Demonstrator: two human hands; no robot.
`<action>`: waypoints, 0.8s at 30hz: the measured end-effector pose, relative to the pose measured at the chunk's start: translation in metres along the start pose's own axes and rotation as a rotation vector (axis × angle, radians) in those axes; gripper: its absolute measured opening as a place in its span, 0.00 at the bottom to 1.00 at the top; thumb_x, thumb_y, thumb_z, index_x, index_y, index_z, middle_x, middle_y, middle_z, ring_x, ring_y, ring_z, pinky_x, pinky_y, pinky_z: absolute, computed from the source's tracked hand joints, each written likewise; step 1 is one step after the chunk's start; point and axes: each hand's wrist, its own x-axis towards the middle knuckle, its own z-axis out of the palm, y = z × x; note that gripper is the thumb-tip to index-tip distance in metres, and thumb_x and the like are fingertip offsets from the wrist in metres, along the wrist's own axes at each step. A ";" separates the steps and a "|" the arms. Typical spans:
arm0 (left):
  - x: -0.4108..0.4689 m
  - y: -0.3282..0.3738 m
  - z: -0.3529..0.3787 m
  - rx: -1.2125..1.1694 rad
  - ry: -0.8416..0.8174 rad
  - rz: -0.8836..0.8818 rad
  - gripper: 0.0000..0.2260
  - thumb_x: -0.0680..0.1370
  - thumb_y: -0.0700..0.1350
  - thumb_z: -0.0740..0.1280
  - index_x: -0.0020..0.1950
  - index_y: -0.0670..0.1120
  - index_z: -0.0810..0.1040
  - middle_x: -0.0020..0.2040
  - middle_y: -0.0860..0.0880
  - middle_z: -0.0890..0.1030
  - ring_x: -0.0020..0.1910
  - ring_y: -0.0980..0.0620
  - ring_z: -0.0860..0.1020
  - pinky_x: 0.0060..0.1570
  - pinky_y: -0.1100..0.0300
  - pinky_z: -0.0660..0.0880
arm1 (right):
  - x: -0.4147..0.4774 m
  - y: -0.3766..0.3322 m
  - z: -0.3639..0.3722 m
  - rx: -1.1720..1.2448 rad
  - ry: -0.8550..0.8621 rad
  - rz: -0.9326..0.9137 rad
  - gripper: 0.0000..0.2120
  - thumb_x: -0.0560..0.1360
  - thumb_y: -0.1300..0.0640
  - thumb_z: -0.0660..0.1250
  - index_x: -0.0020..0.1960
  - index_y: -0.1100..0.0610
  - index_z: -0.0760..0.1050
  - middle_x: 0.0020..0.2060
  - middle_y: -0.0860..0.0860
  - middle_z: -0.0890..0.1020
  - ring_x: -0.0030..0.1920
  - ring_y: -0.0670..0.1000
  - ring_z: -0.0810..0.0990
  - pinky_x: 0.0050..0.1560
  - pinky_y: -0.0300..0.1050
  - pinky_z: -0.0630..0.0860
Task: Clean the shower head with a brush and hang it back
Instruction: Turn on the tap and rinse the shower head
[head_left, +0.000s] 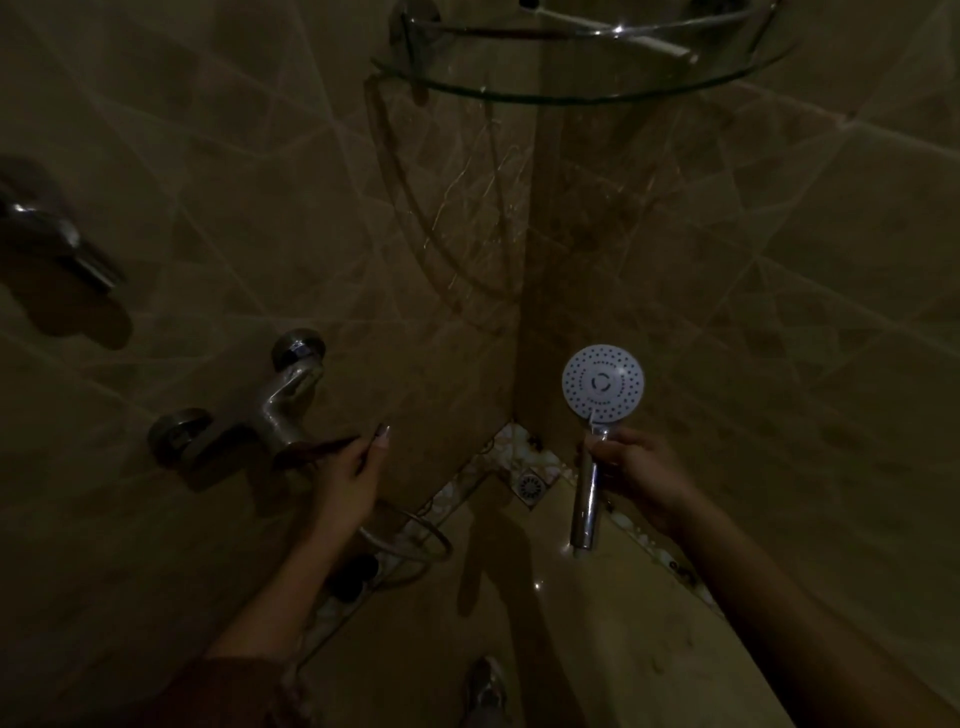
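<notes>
The right hand (631, 470) grips the chrome handle of the shower head (602, 383) just below its white spray face, which is upright and turned toward the camera in the tiled corner, above the floor drain (530, 486). The left hand (345, 480) is at the lever of the wall mixer tap (270, 410), fingers curled around its dark tip; whether it also holds a brush I cannot tell in this dim light. The step looks like running water for a rinse. To do it well, open the lever gently, tilt the spray face down toward the drain so it does not spray back, and keep a firm grip near the neck. The hose (410, 540) loops low by the wall, so leave it slack.
</notes>
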 end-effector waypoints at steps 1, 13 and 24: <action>-0.002 0.001 -0.001 0.005 -0.010 -0.007 0.12 0.80 0.56 0.64 0.53 0.52 0.83 0.53 0.49 0.85 0.58 0.49 0.81 0.62 0.51 0.75 | 0.002 0.002 0.000 -0.006 -0.007 0.003 0.09 0.80 0.64 0.64 0.56 0.63 0.80 0.49 0.60 0.84 0.50 0.58 0.82 0.51 0.51 0.79; -0.036 0.035 0.088 0.007 -0.283 -0.019 0.14 0.83 0.47 0.62 0.43 0.39 0.77 0.31 0.46 0.76 0.23 0.63 0.71 0.29 0.68 0.68 | 0.037 0.029 0.003 0.045 -0.002 0.114 0.09 0.80 0.63 0.62 0.56 0.64 0.78 0.51 0.62 0.81 0.51 0.60 0.80 0.55 0.55 0.78; -0.020 0.038 0.201 0.218 -0.282 0.085 0.20 0.81 0.56 0.62 0.43 0.41 0.81 0.38 0.40 0.83 0.40 0.42 0.82 0.44 0.46 0.78 | 0.110 0.070 -0.029 0.236 0.048 0.222 0.09 0.83 0.59 0.57 0.56 0.59 0.75 0.41 0.55 0.80 0.38 0.52 0.78 0.39 0.45 0.76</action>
